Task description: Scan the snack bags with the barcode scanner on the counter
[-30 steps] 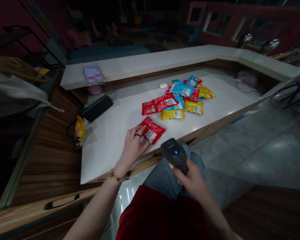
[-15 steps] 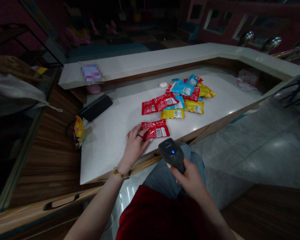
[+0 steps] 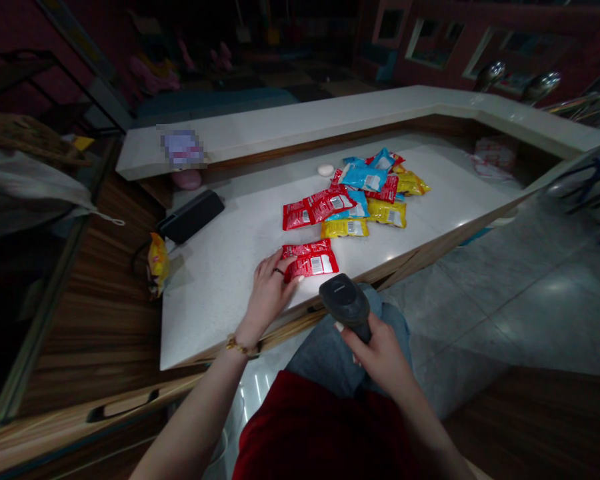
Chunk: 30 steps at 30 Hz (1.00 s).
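Observation:
My left hand (image 3: 271, 283) holds the left end of a red packet (image 3: 316, 260), which lies on the white counter (image 3: 200, 300) with its barcode facing up. In my right hand (image 3: 380, 353) is a dark handheld scanner (image 3: 344, 300), its head just off the counter's front edge, near the packet's lower right. Behind them lies a loose pile of red, blue and yellow packets, among them a red packet (image 3: 296, 216), a blue packet (image 3: 364, 176) and a yellow packet (image 3: 388, 213).
A black box-shaped device (image 3: 193, 215) sits on the left of the counter, with a yellow packet (image 3: 157, 261) at the left edge. A white oval object (image 3: 325, 170) lies behind the pile. A raised ledge (image 3: 320, 120) runs along the back.
The blue light on top of the scanner is no longer lit. The scanner has shifted very slightly to the right; my left hand and the packet look nearly the same.

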Tool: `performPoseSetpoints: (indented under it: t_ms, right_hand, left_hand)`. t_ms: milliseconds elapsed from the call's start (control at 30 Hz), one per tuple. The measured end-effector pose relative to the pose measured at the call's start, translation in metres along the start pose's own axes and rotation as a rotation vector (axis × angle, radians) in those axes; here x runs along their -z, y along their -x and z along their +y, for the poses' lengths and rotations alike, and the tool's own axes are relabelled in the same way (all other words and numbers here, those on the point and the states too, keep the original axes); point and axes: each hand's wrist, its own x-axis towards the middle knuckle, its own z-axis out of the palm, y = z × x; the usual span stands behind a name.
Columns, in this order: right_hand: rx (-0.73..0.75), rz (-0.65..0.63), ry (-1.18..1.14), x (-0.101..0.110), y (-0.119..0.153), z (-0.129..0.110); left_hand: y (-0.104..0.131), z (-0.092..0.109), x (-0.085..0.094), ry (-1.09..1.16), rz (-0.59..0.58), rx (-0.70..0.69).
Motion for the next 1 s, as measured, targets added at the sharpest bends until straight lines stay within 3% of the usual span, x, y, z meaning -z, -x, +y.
performPoseSetpoints:
  t_ms: [200, 300, 467, 600, 700, 833, 933, 1000]
  right_hand:
    - [-0.001, 0.015, -0.003, 0.0, 0.0, -0.002]
    - [-0.011, 0.024, -0.004, 0.001, 0.001, 0.0]
    - [-0.033, 0.05, -0.002, 0.003, 0.002, 0.004]
    - [-0.05, 0.052, -0.017, 0.001, 0.004, 0.006]
    - [-0.063, 0.043, -0.033, 0.0, 0.006, 0.009]
    - [-0.082, 0.028, -0.047, 0.001, 0.008, 0.012]
    - [-0.12, 0.022, -0.051, 0.004, 0.008, 0.016]
    - [-0.118, 0.015, -0.036, 0.005, 0.008, 0.019]
  left_hand:
    - [0.0, 0.006, 0.003, -0.05, -0.006, -0.016]
    - [-0.011, 0.011, 0.009, -0.112, -0.053, 0.024]
    - [-0.058, 0.019, 0.015, -0.238, -0.091, 0.059]
    - [-0.098, 0.026, 0.006, -0.267, -0.07, 0.106]
    - [-0.113, 0.031, -0.004, -0.28, -0.052, 0.126]
    - [-0.1, 0.03, -0.002, -0.207, -0.035, 0.129]
    - [-0.068, 0.014, 0.015, -0.13, 0.137, 0.119]
    - [-0.04, -0.004, 0.034, -0.127, 0.272, 0.185]
